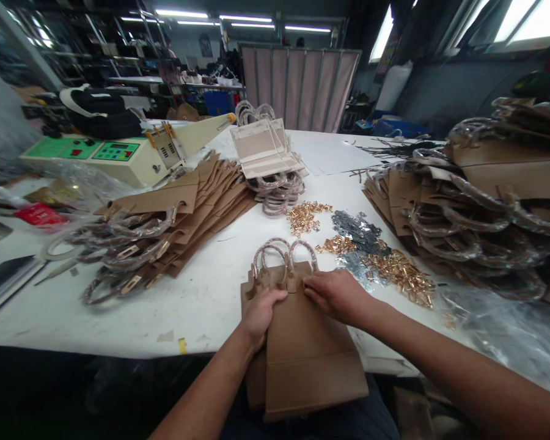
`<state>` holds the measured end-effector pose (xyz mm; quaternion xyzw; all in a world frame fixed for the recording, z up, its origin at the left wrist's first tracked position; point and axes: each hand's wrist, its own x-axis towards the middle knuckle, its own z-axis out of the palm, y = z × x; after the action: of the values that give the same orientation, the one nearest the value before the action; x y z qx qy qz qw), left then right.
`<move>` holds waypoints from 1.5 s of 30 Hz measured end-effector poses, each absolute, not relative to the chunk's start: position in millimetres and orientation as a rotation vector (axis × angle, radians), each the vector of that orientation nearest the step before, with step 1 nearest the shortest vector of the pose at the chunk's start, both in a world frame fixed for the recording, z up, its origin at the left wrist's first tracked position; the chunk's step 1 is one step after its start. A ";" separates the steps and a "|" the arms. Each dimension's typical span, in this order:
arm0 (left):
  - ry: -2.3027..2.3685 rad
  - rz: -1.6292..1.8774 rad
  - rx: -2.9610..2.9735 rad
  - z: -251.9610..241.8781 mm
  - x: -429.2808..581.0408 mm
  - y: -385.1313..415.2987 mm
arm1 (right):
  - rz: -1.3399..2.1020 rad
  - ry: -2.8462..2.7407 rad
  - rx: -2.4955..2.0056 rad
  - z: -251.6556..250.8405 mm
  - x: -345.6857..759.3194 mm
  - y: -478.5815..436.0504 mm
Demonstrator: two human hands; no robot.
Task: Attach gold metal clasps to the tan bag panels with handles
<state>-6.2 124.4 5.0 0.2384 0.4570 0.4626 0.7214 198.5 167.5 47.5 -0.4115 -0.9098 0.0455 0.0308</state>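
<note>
A small stack of flat brown bag panels (305,348) with wrapped loop handles (282,252) lies at the near edge of the white table (201,293) and hangs over my lap. My left hand (260,315) is closed on the stack's upper left edge, thumb on top. My right hand (337,294) presses on the top panel near its handle tabs, fingers curled together as in a pinch; what they hold, if anything, is hidden.
A fanned pile of brown panels (174,226) lies to the left, a larger heap (476,201) to the right. Gold clasps (398,272) and grey metal pieces (357,229) are scattered ahead. A pale stack (263,150) and a machine (114,156) stand farther back.
</note>
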 end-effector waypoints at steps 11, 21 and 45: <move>1.029 1.026 0.493 3.7 -6.6 125.3 | 0.101 -2.827 -1.277 41.5 194.4 170.3; 1.045 1.076 0.508 1.2 -6.4 123.5 | 0.153 -2.543 -1.346 30.6 199.6 159.2; 0.839 1.068 0.685 36.6 -16.8 79.5 | 0.407 -2.169 -0.933 88.7 243.4 116.9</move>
<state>-16.8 79.5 36.6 0.3105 0.3800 0.4839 0.7246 243.4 116.9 88.7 -0.3626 -0.8430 0.1581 0.3645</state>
